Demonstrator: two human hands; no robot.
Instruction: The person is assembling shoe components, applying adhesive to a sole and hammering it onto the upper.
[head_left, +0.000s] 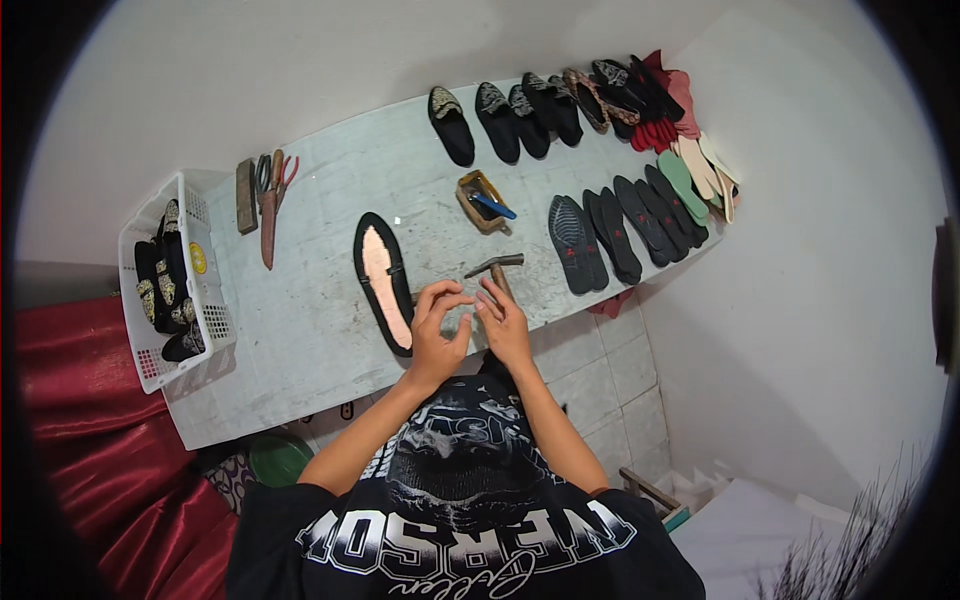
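Note:
Near the table's front edge, my left hand (440, 330) is raised with its fingers curved and the thumb apart. My right hand (503, 325) faces it, fingers mostly stretched out and their tips close to the left ones. Nothing can be made out in either hand. Just beyond the right hand lies a hammer (497, 264), its handle partly hidden by the fingers. To the left of my hands rests a black shoe piece (397, 275) with a pale pink inner strip (377, 262). Farther back stands a small brown container (470, 190) with a blue-handled tool (492, 206) in it.
Black soles (572, 245) line the table's right side, beside green (680, 182) and cream pieces. Several finished shoes (452, 130) stand along the back. At left are scissors with red handles (287, 172), a dark block (246, 197) and a white basket (215, 290) of shoes.

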